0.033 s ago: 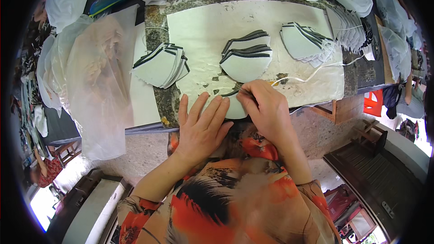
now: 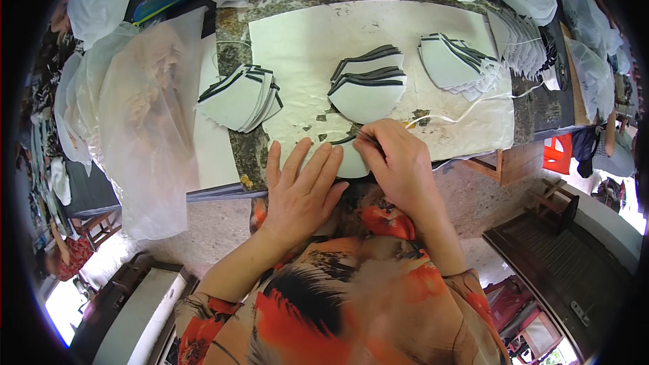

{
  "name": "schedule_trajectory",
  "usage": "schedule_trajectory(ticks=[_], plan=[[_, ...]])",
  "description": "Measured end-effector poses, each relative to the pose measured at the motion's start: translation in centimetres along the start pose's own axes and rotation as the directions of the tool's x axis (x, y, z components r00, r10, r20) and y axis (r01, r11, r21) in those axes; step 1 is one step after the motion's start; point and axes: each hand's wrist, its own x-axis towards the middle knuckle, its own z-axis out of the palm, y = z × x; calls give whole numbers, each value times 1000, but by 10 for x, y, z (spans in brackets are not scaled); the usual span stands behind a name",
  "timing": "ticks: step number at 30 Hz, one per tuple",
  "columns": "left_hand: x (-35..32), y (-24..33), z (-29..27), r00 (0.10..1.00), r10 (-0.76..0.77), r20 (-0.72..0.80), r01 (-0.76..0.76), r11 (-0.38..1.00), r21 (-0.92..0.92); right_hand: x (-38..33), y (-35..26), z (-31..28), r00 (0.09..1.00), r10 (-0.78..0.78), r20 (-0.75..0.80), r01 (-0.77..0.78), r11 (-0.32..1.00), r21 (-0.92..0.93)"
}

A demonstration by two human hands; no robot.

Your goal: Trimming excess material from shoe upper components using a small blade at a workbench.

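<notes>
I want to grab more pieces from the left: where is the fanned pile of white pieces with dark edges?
In the head view, the fanned pile lies at the table's left end, left of the middle pile, up-left of the left hand.

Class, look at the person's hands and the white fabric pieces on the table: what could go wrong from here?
1. The left hand lies flat on the white piece at the table edge; if it lifts, the piece may slide off.
2. The right hand pinches the dark trim; a tug could pull it askew.
3. The loose white cord could snag.
</notes>
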Motion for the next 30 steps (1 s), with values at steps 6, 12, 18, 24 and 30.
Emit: schedule_trajectory(ticks=[6,12,18,24,30], plan=[[5,4,-4,1000,-4,21,4,1000,29,1,1,1,1000,-4,-28,4,1000,6],[14,11,-9,1000,-20,21,19,998,54,1,4,-7,996,58,-61,-57,998,16],[19,14,-11,999,-26,20,25,999,47,3,5,-12,992,97,-79,-92,994,63],[23,15,-10,999,-13,41,11,998,55,5,5,-12,984,140,-108,-132,989,73],[30,21,-16,997,-22,77,17,998,64,6,6,-10,976,173,-129,-163,983,81]])
